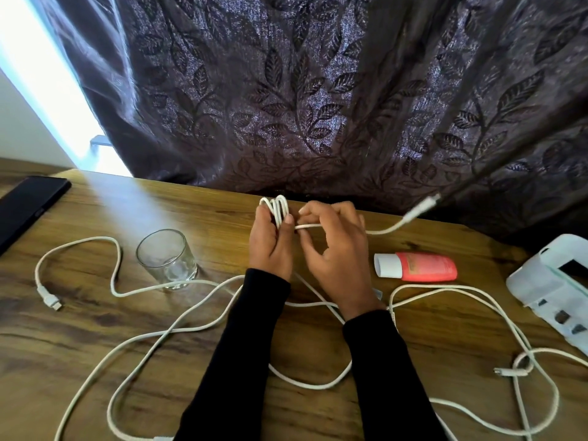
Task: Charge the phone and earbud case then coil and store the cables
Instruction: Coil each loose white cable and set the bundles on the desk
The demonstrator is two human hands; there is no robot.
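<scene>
My left hand (270,246) grips a small coil of white cable (277,206) held upright above the wooden table (95,326). My right hand (337,249) pinches the same cable just beside the coil. Its free end with a plug (421,208) sticks out to the right, in the air. A second, long white cable (178,323) lies in loose loops across the table, one plug (49,299) at the left, another plug (509,372) at the right. A black phone (27,206) lies at the far left edge.
A clear drinking glass (167,259) stands left of my hands. A pink tube with a white cap (416,266) lies to the right. A white power strip (553,291) sits at the right edge. A dark leaf-patterned curtain (318,90) hangs behind the table.
</scene>
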